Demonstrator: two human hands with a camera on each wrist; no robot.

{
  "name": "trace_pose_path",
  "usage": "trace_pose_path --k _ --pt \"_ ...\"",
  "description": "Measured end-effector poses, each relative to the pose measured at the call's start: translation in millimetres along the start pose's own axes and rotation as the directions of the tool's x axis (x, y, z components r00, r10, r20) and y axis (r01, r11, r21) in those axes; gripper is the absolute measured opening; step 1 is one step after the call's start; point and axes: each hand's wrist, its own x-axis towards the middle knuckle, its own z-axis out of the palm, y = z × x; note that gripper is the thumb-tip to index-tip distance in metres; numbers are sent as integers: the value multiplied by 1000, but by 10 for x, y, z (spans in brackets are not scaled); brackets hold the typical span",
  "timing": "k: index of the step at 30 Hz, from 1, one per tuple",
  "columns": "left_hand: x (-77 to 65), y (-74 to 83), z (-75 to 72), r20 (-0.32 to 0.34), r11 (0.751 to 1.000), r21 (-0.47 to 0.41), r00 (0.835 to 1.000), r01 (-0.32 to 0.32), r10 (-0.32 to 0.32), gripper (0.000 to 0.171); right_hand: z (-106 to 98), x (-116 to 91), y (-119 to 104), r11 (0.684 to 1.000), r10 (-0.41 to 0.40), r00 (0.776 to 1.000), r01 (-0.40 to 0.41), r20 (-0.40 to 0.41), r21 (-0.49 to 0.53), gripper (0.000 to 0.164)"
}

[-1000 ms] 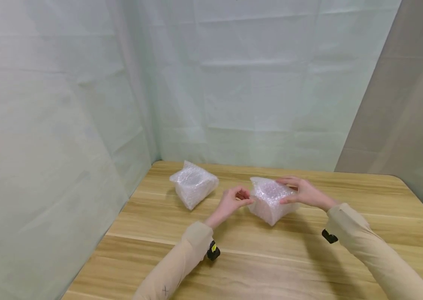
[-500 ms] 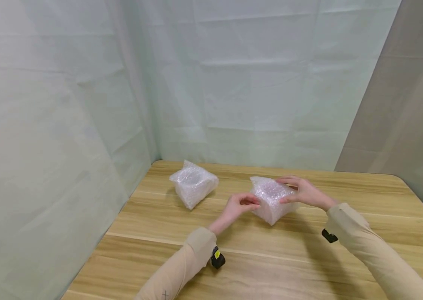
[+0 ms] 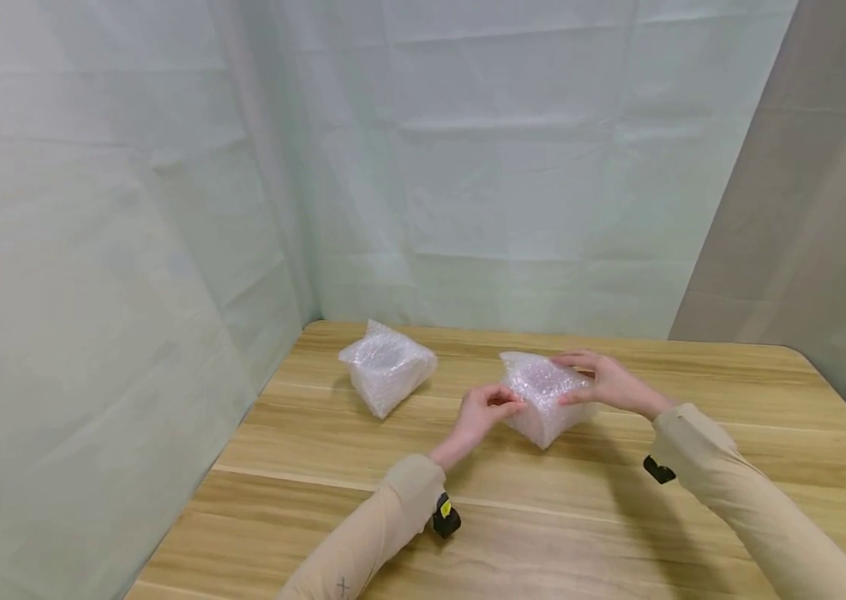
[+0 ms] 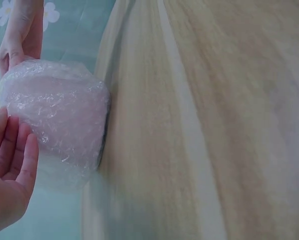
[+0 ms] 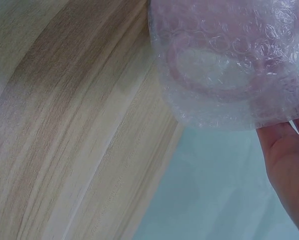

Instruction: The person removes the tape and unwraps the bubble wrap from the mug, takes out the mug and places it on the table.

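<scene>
A bubble-wrapped pinkish cup [image 3: 543,417] stands on the table between both hands. Through the wrap in the right wrist view, a loop like a cup handle [image 5: 209,92] shows faintly. My left hand [image 3: 478,417] pinches the bubble wrap at the left upper side with thumb and forefinger; the other fingers [image 4: 27,160] are loosely bent. From the right, my right hand [image 3: 610,387] holds the package, thumb on the near side and fingers over the far side. Part of the right hand is hidden behind the wrap in the left wrist view.
A second bubble-wrapped bundle [image 3: 388,375] stands on the wooden table [image 3: 302,450], left of the hands. Pale curtains [image 3: 505,192] hang behind and to the left of the table. Each wrist carries a small black device [image 3: 446,517].
My left hand has moved right and slightly down, from the package's left corner onto its near-left side. The right hand and both bundles have stayed nearly in place.
</scene>
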Motion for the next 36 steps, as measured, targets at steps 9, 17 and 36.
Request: trace_pose_path --k 9,17,36 --pt "42 3 -5 70 999 -51 998 9 -5 11 -6 0 0 1000 0 1000 -1 6 21 72" --pt "62 28 -47 142 998 -59 990 33 -24 12 -13 3 -14 1000 4 1000 -4 8 4 72" --pt "-14 46 -9 117 1000 29 993 1 -5 8 3 0 -1 1000 -10 1000 10 3 -5 71"
